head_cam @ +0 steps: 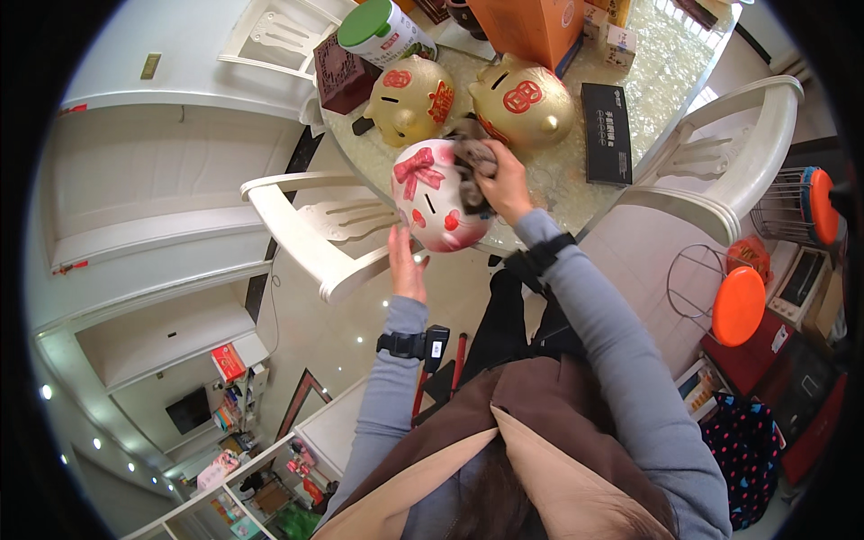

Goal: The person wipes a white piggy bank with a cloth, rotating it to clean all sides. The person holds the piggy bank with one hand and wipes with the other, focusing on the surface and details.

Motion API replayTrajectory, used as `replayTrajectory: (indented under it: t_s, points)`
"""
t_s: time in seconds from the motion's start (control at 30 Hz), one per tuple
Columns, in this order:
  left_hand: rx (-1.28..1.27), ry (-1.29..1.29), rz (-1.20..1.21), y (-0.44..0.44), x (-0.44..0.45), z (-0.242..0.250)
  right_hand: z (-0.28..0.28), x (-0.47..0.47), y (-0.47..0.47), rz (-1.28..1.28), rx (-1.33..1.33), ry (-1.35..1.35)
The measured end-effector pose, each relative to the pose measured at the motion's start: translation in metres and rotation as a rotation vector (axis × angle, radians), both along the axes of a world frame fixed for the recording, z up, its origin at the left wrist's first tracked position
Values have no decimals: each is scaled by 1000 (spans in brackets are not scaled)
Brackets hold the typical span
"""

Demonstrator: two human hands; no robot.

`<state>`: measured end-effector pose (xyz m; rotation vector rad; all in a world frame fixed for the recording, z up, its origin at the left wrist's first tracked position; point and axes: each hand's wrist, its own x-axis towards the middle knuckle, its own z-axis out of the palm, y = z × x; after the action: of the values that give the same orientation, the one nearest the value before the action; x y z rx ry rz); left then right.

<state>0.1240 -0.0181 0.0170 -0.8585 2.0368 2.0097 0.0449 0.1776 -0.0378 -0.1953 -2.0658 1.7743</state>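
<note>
A white and pink ceramic piggy bank (pixel 422 192) with a painted bow and a coin slot stands at the near edge of the table. My right hand (pixel 505 181) grips a bunched grey-brown cloth (pixel 478 156) against its right side. At the piggy bank's lower left, my left hand (pixel 407 264) is raised with fingers extended, its fingertips at or very near the surface. Behind are two gold piggy banks with red markings, one at the left (pixel 410 101) and one at the right (pixel 523 101).
On the glass-topped table (pixel 540 185) are a black box (pixel 606 133), an orange box (pixel 533 27), a green-lidded tub (pixel 398 34) and a carved dark red box (pixel 341 71). White chairs stand left (pixel 297 202) and right (pixel 749 155). An orange stool (pixel 739 306) is farther right.
</note>
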Motion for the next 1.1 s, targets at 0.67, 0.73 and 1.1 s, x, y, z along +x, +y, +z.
replayTrajectory:
  t_s: [0.67,0.73,1.1]
  points:
    - [382,-160,-237,-32,-69,-36,12,-10,24,563,-401,-743]
    - [574,-243,-129,-37,-68,-34,5,-19,20,628,-373,-758]
    - [522,75,-172,-50,-42,-55,37,58,6,478,49,-164]
